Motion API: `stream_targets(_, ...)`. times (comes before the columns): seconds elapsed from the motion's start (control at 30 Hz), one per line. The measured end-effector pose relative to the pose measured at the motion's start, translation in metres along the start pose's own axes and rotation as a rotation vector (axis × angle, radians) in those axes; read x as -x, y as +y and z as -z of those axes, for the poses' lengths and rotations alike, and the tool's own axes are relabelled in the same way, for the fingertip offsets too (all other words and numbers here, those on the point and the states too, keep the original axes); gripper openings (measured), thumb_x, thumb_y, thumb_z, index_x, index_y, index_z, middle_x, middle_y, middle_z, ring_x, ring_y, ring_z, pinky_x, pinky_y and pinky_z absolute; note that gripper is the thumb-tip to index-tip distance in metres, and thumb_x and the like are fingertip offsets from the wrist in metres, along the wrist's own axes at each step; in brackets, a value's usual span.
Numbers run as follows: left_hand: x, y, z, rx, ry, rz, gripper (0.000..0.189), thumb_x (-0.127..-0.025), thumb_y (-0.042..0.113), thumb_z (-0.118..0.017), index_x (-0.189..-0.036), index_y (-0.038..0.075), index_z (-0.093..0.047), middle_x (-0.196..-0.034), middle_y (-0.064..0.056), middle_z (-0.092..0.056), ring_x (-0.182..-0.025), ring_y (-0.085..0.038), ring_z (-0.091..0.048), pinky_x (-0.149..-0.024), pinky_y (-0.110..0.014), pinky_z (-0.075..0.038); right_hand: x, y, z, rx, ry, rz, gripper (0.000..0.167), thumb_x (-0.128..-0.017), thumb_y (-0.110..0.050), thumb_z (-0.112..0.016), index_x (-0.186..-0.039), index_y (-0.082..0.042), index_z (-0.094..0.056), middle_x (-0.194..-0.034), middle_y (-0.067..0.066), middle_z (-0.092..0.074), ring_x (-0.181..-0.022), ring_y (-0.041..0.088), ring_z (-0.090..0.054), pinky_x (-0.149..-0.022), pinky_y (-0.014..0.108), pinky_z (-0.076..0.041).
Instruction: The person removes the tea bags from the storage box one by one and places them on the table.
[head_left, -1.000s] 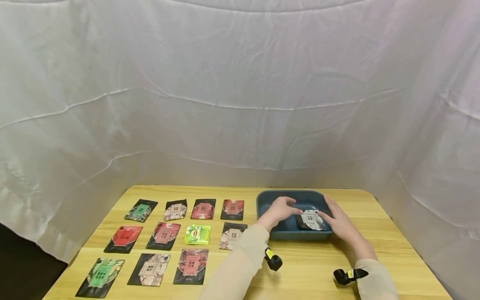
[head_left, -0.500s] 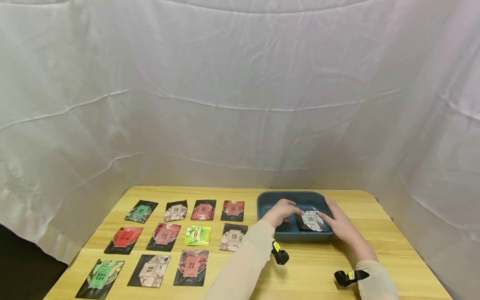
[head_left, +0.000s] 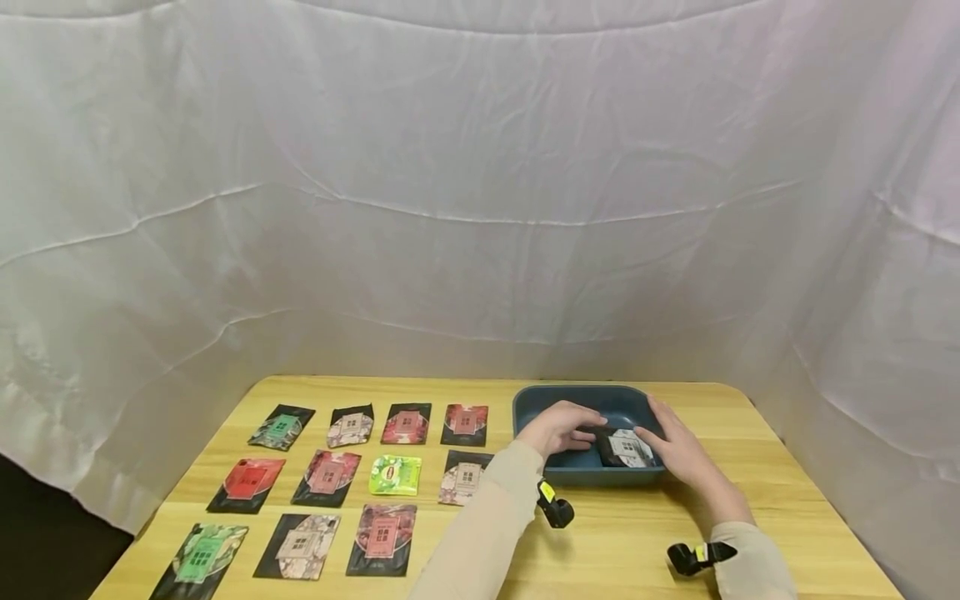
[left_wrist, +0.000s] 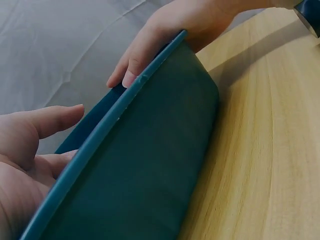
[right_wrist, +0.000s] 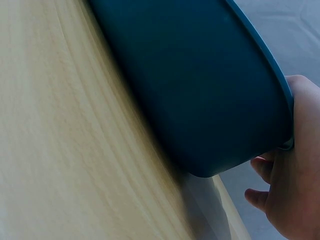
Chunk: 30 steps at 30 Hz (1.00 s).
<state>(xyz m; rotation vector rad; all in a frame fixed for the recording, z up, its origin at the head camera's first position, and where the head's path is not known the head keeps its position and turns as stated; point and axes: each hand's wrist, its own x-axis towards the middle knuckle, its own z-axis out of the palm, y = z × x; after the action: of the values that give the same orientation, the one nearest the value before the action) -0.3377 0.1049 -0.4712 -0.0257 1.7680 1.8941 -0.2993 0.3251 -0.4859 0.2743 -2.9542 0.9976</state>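
Note:
A dark blue plastic box [head_left: 603, 476] stands at the right of the table. In its right part lies a black-and-white tea sachet [head_left: 630, 448]. My left hand [head_left: 562, 427] reaches into the box from the left. Its fingertips are close to the sachet's left edge; whether they touch it I cannot tell. In the left wrist view the left thumb [left_wrist: 62, 119] is straight, apart from the fingers. My right hand [head_left: 681, 443] holds the box's right wall, thumb over the rim and fingers outside. The box wall hides part of the left fingers in the left wrist view.
To the left, several tea sachets lie flat in rows, among them a green-and-black sachet [head_left: 201, 560], a red sachet [head_left: 247, 483] and a bright green sachet [head_left: 395, 475]. Behind the wooden table [head_left: 607, 533] hangs a pale curtain [head_left: 480, 250].
The left hand has shifted slightly, its fingers coming nearer to the sachet in the box. That sachet has turned a little and moved slightly right. The right hand stays on the box.

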Motion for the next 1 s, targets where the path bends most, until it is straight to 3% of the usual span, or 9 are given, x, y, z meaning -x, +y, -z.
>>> stream_targets(0.23, -0.0005, 0.0007, -0.0011, 0.118, -0.032, 0.021, 0.037, -0.088, 0.008, -0.07, -0.122, -0.004, -0.063, -0.133, -0.013, -0.057, -0.111, -0.038, -0.063, -0.096, -0.048, -0.053, 0.0015, -0.0013, 0.0008, 0.004, -0.007, -0.008, 0.075, -0.1, -0.041, -0.047, -0.155, -0.002, -0.014, -0.156, 0.036, -0.011, -0.142, 0.057, -0.012, -0.11, 0.073, -0.013)
stream_targets(0.53, 0.0006, 0.0032, -0.0006, 0.078, -0.085, 0.037, 0.024, -0.09, 0.012, -0.068, -0.111, 0.001, -0.067, -0.113, -0.013, -0.065, -0.1, -0.029, -0.067, -0.093, -0.048, -0.055, 0.001, -0.0033, 0.0021, -0.007, -0.007, -0.004, 0.075, -0.101, -0.04, -0.047, -0.155, -0.002, -0.013, -0.156, 0.036, -0.01, -0.142, 0.056, -0.011, -0.111, 0.072, -0.013)
stream_targets(0.73, 0.0012, 0.0034, -0.0007, 0.088, -0.03, -0.013, 0.029, -0.09, 0.014, -0.067, -0.114, -0.001, -0.067, -0.11, -0.014, -0.07, -0.091, -0.024, -0.07, -0.088, -0.044, -0.057, -0.0001, -0.0031, 0.0022, -0.01, 0.001, 0.005, 0.076, -0.1, -0.041, -0.047, -0.155, -0.001, -0.013, -0.156, 0.036, -0.011, -0.142, 0.056, -0.011, -0.111, 0.071, -0.013)
stream_targets(1.0, 0.0072, 0.0031, 0.0032, 0.084, 0.089, -0.09, 0.028, -0.09, 0.016, -0.067, -0.114, 0.001, -0.068, -0.112, -0.012, -0.068, -0.096, -0.024, -0.069, -0.088, -0.041, -0.057, 0.0002, -0.0015, 0.0022, 0.001, 0.001, 0.011, 0.077, -0.1, -0.043, -0.047, -0.155, -0.001, -0.012, -0.156, 0.035, -0.012, -0.143, 0.055, -0.01, -0.112, 0.07, -0.011)
